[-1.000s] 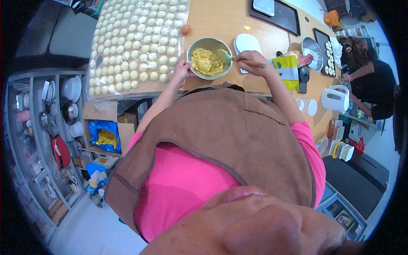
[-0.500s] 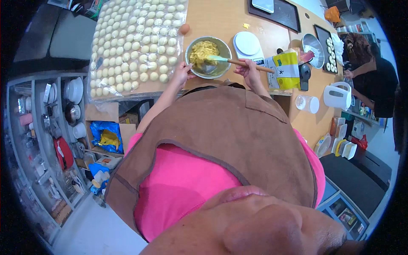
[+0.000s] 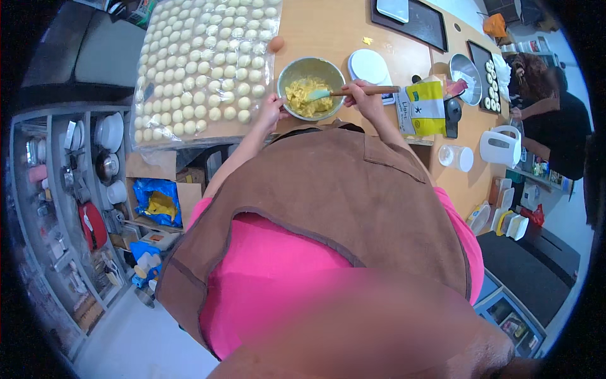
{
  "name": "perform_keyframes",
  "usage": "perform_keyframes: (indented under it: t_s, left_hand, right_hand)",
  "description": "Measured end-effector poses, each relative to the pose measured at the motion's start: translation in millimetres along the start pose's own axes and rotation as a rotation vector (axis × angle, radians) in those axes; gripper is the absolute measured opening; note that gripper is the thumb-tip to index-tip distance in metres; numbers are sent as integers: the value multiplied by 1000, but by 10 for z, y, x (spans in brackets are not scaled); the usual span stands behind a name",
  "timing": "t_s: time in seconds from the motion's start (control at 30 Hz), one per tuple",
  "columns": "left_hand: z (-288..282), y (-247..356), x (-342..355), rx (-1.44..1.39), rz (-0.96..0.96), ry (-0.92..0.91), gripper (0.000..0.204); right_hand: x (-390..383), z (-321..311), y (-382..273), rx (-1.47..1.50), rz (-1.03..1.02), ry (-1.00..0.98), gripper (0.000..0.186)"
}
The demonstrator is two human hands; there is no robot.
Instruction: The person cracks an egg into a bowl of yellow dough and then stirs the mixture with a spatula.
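A metal mixing bowl (image 3: 284, 71) stands at the table's front edge with a lumpy yellow mixture (image 3: 307, 95) inside. My left hand (image 3: 274, 108) is closed on the bowl's left rim. In my right hand (image 3: 362, 97) is the wooden handle of a spatula (image 3: 379, 90), gripped at the bowl's right side. Its pale green blade rests in the mixture, and the handle points right toward a yellow and white packet (image 3: 423, 108). A brown egg (image 3: 276, 43) lies just beyond the bowl.
Rows of dough balls (image 3: 208, 69) under clear plastic fill the left of the table (image 3: 315, 25). Behind the bowl sits a white kitchen scale (image 3: 368, 66). Rightward are a steel bowl (image 3: 465, 79), a clear jar (image 3: 456, 158), a white pitcher (image 3: 500, 145) and another person (image 3: 555, 120).
My right hand has moved slightly up and left, and the spatula's handle now lies more level. The mixture has been shifted toward the near side of the bowl. My left hand stays at the rim.
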State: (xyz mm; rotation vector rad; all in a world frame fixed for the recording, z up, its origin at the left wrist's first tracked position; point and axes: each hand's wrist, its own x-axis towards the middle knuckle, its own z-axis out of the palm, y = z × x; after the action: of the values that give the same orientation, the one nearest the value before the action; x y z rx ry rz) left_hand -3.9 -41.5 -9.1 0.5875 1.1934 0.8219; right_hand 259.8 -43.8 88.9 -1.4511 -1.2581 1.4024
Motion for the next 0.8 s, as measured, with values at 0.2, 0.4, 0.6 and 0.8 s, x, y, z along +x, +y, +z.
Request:
perform_keyframes:
  t_s: [0.2,0.4,0.6,0.8]
  left_hand:
    - [-54,-10,70,33,-30,19,11]
    - [19,90,2,31,-34,-4,8]
    - [61,116,-63,-17,-18,-43,7]
    - [62,71,-65,-39,-4,-49,8]
  right_hand:
    - [1,-194,-722,-795,-453,-310,19]
    - [65,-405,-432,-893,-770,-397,20]
    - [-68,-433,305,183,124,-71,24]
    - [-79,-159,587,572,124,64,31]
